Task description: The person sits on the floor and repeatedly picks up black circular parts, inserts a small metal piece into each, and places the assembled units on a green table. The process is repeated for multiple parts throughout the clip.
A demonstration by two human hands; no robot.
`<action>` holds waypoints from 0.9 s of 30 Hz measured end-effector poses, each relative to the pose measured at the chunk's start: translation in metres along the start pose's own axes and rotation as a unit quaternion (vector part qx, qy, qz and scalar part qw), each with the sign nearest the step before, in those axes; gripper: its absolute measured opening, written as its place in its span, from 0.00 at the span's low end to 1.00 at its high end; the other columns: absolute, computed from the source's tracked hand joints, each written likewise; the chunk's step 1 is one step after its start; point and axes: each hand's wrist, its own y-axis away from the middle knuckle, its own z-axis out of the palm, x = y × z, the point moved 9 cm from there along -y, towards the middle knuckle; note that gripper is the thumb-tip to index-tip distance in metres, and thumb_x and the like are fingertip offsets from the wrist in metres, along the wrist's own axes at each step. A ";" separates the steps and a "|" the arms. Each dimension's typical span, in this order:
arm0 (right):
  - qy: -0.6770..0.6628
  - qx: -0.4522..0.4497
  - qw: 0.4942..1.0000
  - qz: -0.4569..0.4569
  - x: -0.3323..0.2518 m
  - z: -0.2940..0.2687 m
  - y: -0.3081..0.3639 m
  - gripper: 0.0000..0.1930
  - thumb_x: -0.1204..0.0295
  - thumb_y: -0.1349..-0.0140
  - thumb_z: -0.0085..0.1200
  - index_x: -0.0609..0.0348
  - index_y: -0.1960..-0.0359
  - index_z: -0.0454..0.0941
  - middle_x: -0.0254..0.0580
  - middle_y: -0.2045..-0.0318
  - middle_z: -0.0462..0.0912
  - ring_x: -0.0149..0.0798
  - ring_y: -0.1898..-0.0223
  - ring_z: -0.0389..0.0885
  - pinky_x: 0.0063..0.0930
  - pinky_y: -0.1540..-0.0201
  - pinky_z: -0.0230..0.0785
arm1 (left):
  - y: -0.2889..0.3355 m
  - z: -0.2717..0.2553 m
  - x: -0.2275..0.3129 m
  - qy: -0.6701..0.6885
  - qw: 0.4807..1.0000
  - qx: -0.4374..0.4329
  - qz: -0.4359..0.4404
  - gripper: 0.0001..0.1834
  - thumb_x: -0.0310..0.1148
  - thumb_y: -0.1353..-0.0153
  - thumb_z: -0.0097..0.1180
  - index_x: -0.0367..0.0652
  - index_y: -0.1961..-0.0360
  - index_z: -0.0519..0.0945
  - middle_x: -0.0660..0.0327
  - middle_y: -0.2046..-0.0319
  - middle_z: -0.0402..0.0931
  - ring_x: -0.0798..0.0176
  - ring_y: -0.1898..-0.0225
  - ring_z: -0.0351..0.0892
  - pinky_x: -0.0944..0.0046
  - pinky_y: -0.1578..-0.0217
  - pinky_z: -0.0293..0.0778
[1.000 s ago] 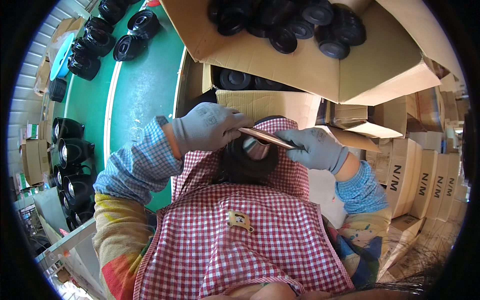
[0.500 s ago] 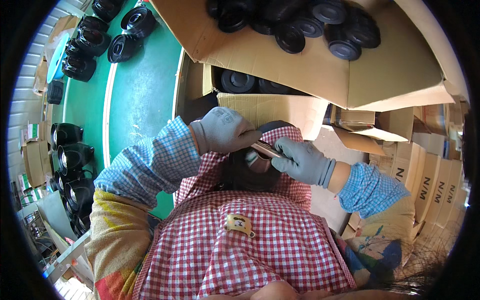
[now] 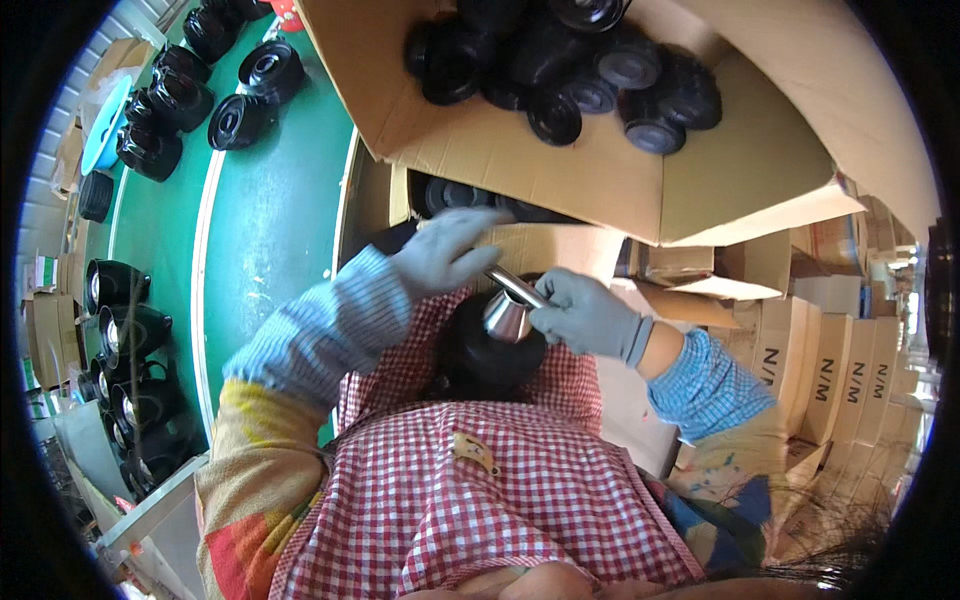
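Observation:
A round, glossy black part rests in my lap against the red checked apron. A shiny silver cone-shaped piece stands out at its upper right; whether the two are joined I cannot tell. My right hand, in a grey glove, has its fingers closed around a slim metal rod that slants over the cone. Close by the rod's upper left end is my left hand, also gloved. It is somewhat blurred, its fingers stretched out and thumb apart, with nothing seen in it.
A large open cardboard box ahead holds several black round parts. Below it, another box contains more. On the left, a green work surface carries black housings. Cartons are stacked at right.
My left hand has lifted off the rod, and its fingers have straightened. The rod now slants more steeply in my right hand, and the silver cone shows more. The whole view has shifted slightly.

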 end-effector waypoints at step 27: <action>-0.082 -0.048 0.962 -0.256 -0.087 0.066 0.004 0.47 0.42 0.53 0.73 0.71 0.40 0.76 0.48 0.44 0.82 0.41 0.41 0.79 0.36 0.36 0.68 | 0.251 -0.056 -0.004 0.247 0.869 0.221 -0.366 0.40 0.46 0.38 0.67 0.42 0.30 0.63 0.45 0.32 0.66 0.46 0.30 0.63 0.51 0.33 0.65</action>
